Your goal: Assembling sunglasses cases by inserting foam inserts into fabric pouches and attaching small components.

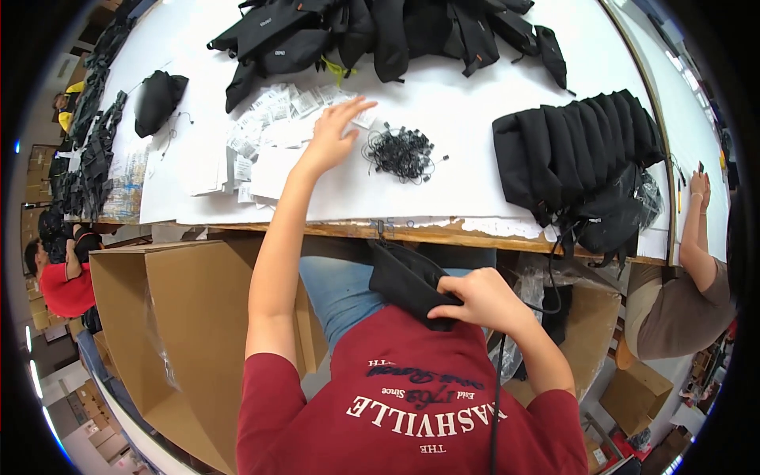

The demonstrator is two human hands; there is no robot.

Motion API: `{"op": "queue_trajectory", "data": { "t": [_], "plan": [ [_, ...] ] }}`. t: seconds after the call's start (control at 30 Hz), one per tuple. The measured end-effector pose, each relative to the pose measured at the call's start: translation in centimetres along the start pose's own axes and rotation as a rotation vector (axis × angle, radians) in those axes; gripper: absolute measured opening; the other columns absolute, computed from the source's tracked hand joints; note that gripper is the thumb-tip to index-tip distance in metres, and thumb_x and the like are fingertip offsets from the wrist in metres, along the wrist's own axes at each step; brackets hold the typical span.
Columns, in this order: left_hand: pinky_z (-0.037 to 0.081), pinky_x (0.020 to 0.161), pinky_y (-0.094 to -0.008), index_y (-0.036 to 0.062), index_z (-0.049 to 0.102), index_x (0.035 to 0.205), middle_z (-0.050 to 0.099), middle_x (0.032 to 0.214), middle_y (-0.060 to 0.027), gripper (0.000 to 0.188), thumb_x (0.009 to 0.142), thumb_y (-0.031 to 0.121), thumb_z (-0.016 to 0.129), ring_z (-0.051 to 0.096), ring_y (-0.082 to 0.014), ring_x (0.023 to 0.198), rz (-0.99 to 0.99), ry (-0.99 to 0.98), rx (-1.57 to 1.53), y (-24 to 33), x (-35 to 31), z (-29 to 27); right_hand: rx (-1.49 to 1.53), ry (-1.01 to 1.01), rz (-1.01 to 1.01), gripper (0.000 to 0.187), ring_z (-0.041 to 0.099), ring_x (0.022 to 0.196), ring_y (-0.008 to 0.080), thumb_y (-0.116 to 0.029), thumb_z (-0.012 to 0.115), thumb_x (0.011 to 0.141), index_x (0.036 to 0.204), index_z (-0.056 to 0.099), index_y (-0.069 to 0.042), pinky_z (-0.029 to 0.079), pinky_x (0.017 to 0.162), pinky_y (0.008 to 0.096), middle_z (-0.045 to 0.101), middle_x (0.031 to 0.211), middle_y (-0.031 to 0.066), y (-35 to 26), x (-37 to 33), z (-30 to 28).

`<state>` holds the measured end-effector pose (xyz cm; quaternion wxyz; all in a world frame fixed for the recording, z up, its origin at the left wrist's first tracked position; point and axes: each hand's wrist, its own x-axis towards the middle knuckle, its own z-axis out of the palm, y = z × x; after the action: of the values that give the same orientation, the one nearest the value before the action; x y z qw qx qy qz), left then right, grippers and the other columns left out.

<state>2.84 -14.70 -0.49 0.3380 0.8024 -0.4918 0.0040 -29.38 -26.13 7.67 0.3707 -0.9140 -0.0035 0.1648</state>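
Maroon short-sleeved shirt [356, 336] with pale lettering lies nearest the camera; just beyond it, over the lap and near the table edge, is the soft black fabric pouch [400, 271]; the right hand [481, 301] is clamped on its near edge, thumb against fingers. Well apart from it, the left hand [331, 136] is over the table with fingers parted, beside the spread of small white paper labels [257, 131]; whether a fingertip touches one, I cannot tell; to its right lies the tangled heap of thin black string loops [400, 154], many of them loose.

Judged by layout alone, work seems midway: the tidy row of plump black fabric pouches [574, 146] at right may be either done or waiting, and the loose pile of black fabric pouches [380, 36] at the far side likewise; no label shows on the pouch in hand, so that piece looks unfinished; plenty of labels and loops are left on the white-covered table [467, 186].
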Motion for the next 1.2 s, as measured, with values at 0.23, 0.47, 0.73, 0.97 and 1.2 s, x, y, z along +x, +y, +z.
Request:
{"op": "queue_trajectory", "data": {
  "t": [0.23,0.47,0.73,0.97,1.2],
  "plan": [
    [0.034,0.094,-0.0393,0.0145,0.066,0.106,0.065,0.11,-0.0017,0.024,0.083,0.015,0.067,0.054,-0.0255,0.104,-0.082,-0.019,0.179,-2.2,0.2,0.0,-0.114,0.35,-0.212,0.019,0.056,0.051,0.023,-0.026,0.078,0.071,0.074,0.065,-0.012,0.042,0.05,0.033,0.053,0.053,0.0052,-0.3,-1.0,-2.2],
    [0.033,0.093,-0.0408,0.0098,0.065,0.099,0.061,0.099,-0.0062,0.03,0.074,0.023,0.075,0.051,-0.0282,0.102,-0.165,0.134,0.175,-0.6,-0.3,2.0,-0.268,0.422,-0.228,0.017,0.055,0.05,0.0237,-0.021,0.076,0.072,0.073,0.062,-0.011,0.04,0.049,0.0345,0.055,0.055,0.0043,-1.6,0.5,-4.4],
    [0.046,0.078,-0.0289,0.0039,0.064,0.096,0.066,0.088,-0.0046,0.019,0.082,0.014,0.071,0.062,-0.0156,0.087,-0.247,0.267,-0.78,6.8,1.4,-3.0,-0.512,0.553,-0.15,0.017,0.053,0.049,0.0196,-0.02,0.075,0.073,0.073,0.061,-0.01,0.037,0.049,0.0312,0.055,0.055,0.0013,-1.5,0.4,-7.2],
    [0.047,0.086,-0.035,0.0002,0.066,0.101,0.062,0.113,-0.0159,0.022,0.091,0.018,0.06,0.062,-0.0273,0.09,0.332,0.072,-0.18,16.4,-1.0,-9.0,-0.464,0.592,-0.222,0.018,0.053,0.049,0.0211,-0.018,0.073,0.074,0.072,0.057,-0.01,0.038,0.049,0.0328,0.053,0.055,0.0023,-1.8,2.7,-7.5],
    [0.043,0.083,-0.034,-0.005,0.057,0.099,0.059,0.1,-0.016,0.017,0.092,0.008,0.048,0.056,-0.0251,0.092,0.503,-0.496,-1.768,27.3,-3.2,-10.2,-0.361,0.603,-0.186,0.016,0.05,0.051,0.0265,-0.017,0.075,0.073,0.075,0.062,-0.008,0.037,0.051,0.0362,0.056,0.059,0.0066,-3.0,2.2,-6.7]
  ]
}}
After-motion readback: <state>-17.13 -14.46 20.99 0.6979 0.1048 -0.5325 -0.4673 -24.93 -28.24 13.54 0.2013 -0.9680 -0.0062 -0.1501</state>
